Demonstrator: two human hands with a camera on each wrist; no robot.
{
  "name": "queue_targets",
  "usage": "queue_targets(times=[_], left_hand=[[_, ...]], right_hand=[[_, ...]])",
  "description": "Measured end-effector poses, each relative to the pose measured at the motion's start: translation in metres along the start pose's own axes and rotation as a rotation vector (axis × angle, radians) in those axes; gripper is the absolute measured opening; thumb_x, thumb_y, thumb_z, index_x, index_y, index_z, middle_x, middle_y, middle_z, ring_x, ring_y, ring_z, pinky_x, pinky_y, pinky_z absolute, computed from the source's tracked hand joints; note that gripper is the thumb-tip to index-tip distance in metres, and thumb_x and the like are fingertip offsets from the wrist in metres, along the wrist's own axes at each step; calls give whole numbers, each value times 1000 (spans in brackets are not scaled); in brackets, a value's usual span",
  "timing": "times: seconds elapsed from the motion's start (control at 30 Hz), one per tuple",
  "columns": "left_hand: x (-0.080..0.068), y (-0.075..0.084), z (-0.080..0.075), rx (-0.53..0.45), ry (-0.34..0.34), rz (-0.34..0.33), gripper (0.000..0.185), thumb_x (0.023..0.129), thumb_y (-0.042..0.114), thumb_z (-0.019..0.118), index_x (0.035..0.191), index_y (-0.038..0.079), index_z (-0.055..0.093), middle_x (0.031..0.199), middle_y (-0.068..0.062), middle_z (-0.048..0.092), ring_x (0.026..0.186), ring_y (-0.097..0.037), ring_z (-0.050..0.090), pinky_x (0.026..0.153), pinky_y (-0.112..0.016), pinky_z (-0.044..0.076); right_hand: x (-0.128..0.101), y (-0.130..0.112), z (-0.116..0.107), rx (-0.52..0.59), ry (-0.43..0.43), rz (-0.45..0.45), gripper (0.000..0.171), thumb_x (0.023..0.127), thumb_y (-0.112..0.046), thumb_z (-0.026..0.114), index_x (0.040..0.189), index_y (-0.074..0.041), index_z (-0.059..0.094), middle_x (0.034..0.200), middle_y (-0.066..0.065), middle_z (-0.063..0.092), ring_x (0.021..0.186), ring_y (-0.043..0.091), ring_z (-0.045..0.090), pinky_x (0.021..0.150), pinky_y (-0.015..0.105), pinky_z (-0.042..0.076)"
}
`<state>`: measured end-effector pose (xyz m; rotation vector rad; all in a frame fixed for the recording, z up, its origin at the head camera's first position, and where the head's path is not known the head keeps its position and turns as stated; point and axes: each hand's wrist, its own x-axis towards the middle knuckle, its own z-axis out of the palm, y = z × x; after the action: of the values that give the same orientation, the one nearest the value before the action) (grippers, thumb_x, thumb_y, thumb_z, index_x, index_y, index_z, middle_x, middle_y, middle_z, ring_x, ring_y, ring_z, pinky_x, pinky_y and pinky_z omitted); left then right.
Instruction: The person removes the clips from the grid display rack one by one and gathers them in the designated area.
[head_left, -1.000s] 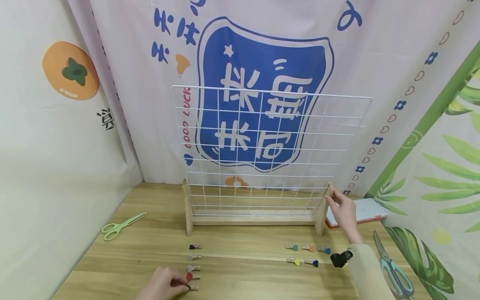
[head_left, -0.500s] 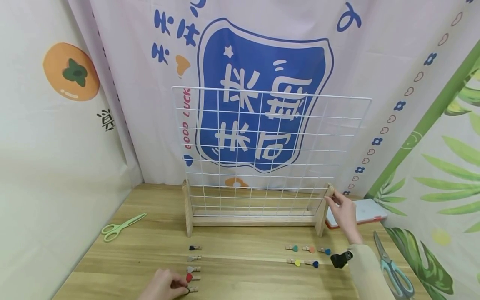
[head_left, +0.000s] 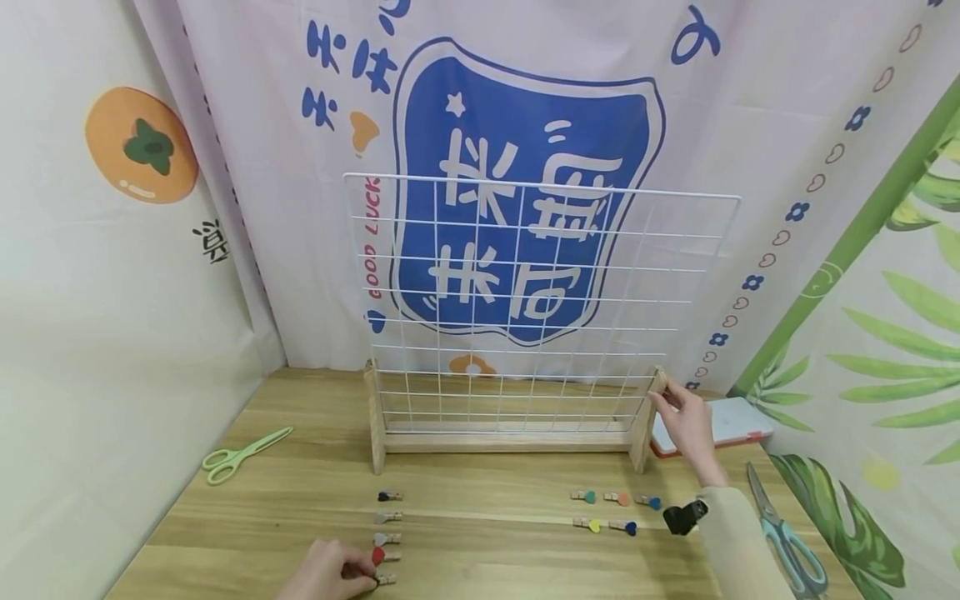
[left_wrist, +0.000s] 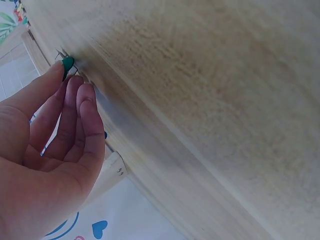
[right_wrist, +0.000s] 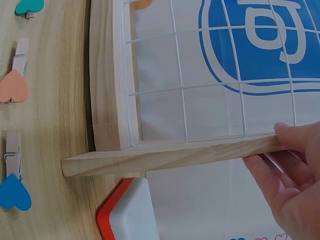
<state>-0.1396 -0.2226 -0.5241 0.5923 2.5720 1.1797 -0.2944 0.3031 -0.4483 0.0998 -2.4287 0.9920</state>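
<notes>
At the table's front left, my left hand pinches a small wooden clothespin at its heart end. The left wrist view shows the green heart between thumb and forefinger, low over the wood. Above it lie clothespins with a red heart, grey hearts and a dark heart. My right hand grips the top of the right wooden upright of a stand, thumb on one side and fingers on the other. A white wire grid stands upright in that stand.
Several clothespins, one with a yellow heart, lie front right. Light green scissors lie at left, blue-handled scissors at right. A white case with a red edge lies behind my right hand. Printed curtains hang around the table.
</notes>
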Motion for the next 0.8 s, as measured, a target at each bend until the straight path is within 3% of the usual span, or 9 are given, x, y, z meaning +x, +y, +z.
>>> queue_targets(times=[0.57,0.7,0.8], left_hand=[[-2,-1,-4,-16,14,-17,9,79,16,73,81,7,73,74,2,70,62,7,55,52,-14,48],[-3,1,-13,40,77,-16,12,79,18,72,83,7,74,75,1,71,62,7,55,53,-14,48],[-3,4,-24,138,176,11,11,79,18,72,83,8,73,75,2,71,63,8,54,53,-14,48]], right_hand=[[3,1,-1,-44,-30,-35,36,92,-19,60,122,1,58,107,24,67,95,37,67,79,48,57],[0,2,-3,-38,-26,-36,36,92,-24,59,120,-1,60,107,21,68,94,35,67,77,45,58],[-2,3,-7,-24,-37,-5,42,94,-32,55,125,-3,58,113,20,67,99,34,65,80,45,57]])
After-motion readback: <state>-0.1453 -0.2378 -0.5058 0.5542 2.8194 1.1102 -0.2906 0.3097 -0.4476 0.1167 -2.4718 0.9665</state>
